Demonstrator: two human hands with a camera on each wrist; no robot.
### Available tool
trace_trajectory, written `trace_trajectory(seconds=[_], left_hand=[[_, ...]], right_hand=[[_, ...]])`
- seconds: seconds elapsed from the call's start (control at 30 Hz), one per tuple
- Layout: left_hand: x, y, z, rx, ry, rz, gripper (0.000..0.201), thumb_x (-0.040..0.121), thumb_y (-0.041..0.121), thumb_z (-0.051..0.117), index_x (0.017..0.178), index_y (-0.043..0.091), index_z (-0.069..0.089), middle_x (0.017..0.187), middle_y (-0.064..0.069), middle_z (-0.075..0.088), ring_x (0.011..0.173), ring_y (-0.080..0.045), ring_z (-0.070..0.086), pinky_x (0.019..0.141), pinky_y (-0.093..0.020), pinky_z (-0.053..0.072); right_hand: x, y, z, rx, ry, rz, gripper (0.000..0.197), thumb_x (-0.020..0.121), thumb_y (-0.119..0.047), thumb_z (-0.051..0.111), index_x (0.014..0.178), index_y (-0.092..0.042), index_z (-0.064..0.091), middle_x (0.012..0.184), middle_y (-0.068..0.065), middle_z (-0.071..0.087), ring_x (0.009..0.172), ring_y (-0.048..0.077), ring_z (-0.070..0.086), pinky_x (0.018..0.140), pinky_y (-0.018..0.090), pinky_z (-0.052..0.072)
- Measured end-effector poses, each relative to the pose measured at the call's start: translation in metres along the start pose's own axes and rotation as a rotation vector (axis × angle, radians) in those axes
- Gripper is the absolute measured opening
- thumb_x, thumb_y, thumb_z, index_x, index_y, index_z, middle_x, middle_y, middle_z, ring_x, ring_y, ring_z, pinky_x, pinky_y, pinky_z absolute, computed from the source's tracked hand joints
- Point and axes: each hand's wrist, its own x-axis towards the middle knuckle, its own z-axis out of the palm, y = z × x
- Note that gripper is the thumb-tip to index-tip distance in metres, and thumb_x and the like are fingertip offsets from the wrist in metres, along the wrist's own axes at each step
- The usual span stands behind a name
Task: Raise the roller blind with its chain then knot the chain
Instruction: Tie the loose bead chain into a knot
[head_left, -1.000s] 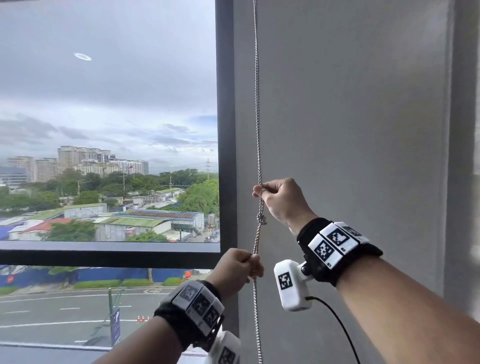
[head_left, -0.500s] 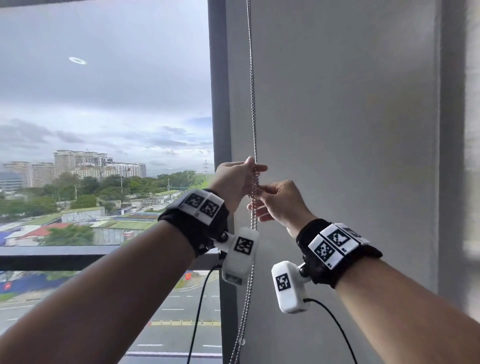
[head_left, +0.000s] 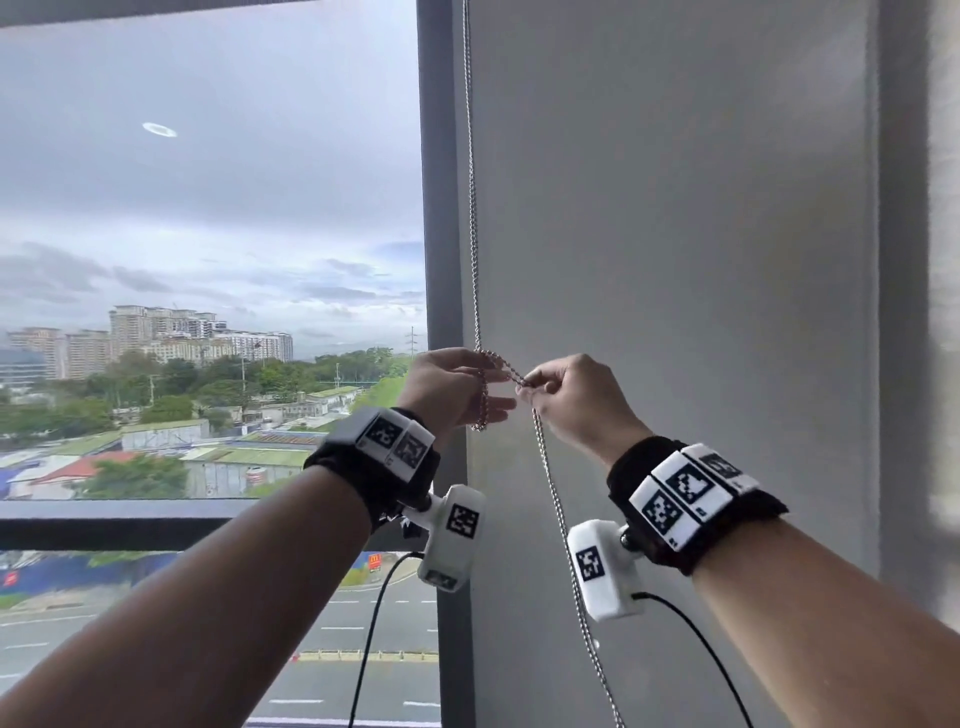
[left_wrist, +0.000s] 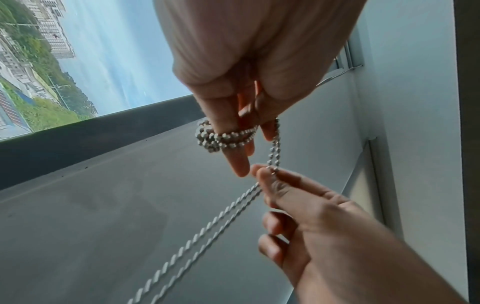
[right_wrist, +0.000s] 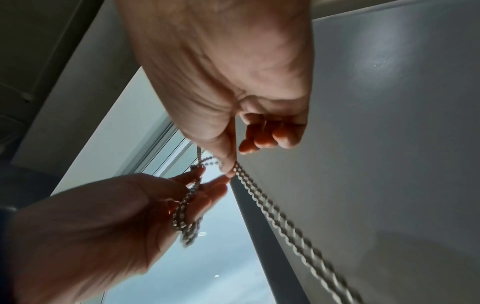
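Observation:
The metal bead chain (head_left: 471, 208) hangs doubled beside the window frame. A loop of it is wound round the fingers of my left hand (head_left: 451, 387), which holds it at chest height; in the left wrist view the chain loop (left_wrist: 224, 138) circles two outstretched fingers. My right hand (head_left: 551, 385) is just to the right and pinches the chain between thumb and forefinger, fingertips (right_wrist: 232, 170) nearly touching the left hand's. From that pinch the chain's lower run (head_left: 558, 509) slants down to the right. The window glass is uncovered; the blind fabric is out of view.
A dark window frame post (head_left: 441, 208) stands just left of the chain, and a grey wall panel (head_left: 675, 234) fills the right side. A dark sill bar (head_left: 130, 525) crosses below the glass. Wrist camera cables (head_left: 366, 639) hang under both forearms.
My left hand rose from low on the chain to the right hand's level and now has a loop round its fingers. My right hand drew the lower run out to the right.

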Motion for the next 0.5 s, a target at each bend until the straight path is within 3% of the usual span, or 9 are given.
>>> trace_trajectory(seconds=[0.07,0.13,0.2,0.27,0.37,0.5], left_hand=[[0.001,-0.002,-0.001,-0.027,0.003,-0.037,0.022,0.082,-0.011,0.056,0.101,-0.001,0.05,0.099,-0.024,0.068,0.062,-0.039,0.069,0.051,-0.044,0.058],[0.003,-0.003,0.001,-0.071,-0.015,-0.078,0.043,0.08,-0.007,0.064,0.112,0.004,0.038,0.095,-0.026,0.065,0.058,-0.036,0.067,0.048,-0.043,0.058],[0.003,-0.002,0.005,-0.042,-0.033,-0.081,0.052,0.08,-0.005,0.064,0.121,0.0,0.033,0.101,-0.029,0.063,0.066,-0.034,0.066,0.054,-0.044,0.059],[0.005,-0.003,0.006,-0.003,-0.033,-0.083,0.056,0.079,-0.004,0.065,0.125,-0.002,0.034,0.112,-0.033,0.06,0.074,-0.035,0.062,0.061,-0.042,0.057],[0.007,-0.001,0.003,0.018,-0.05,-0.074,0.055,0.078,-0.001,0.068,0.123,-0.003,0.037,0.107,-0.034,0.063,0.062,-0.025,0.065,0.06,-0.032,0.058],[0.008,0.0,0.0,0.032,-0.039,-0.023,0.053,0.072,-0.004,0.072,0.117,-0.004,0.043,0.098,-0.024,0.064,0.067,-0.029,0.065,0.061,-0.032,0.058]], right_hand=[[0.011,-0.003,0.0,0.045,0.106,-0.005,0.006,0.085,-0.021,0.07,0.08,-0.019,0.074,0.053,-0.014,0.057,0.042,-0.003,0.049,0.048,0.006,0.037],[0.022,-0.01,0.003,0.221,0.108,0.06,0.007,0.087,-0.015,0.069,0.08,-0.015,0.071,0.059,-0.004,0.066,0.043,0.0,0.056,0.05,0.013,0.048],[0.028,-0.022,0.007,0.456,0.051,0.165,0.014,0.09,-0.005,0.063,0.08,-0.014,0.068,0.072,0.009,0.071,0.054,0.016,0.068,0.054,0.031,0.059],[0.031,-0.031,0.01,0.662,0.01,0.235,0.018,0.092,0.002,0.056,0.084,-0.011,0.066,0.079,0.016,0.072,0.061,0.024,0.071,0.057,0.037,0.061],[0.031,-0.035,0.008,0.803,-0.026,0.275,0.016,0.096,-0.002,0.048,0.096,-0.009,0.063,0.069,0.012,0.068,0.054,0.02,0.066,0.05,0.03,0.056],[0.031,-0.029,0.01,0.93,-0.099,0.324,0.021,0.092,-0.01,0.041,0.097,-0.006,0.061,0.056,0.003,0.054,0.054,0.019,0.056,0.069,0.04,0.052]])
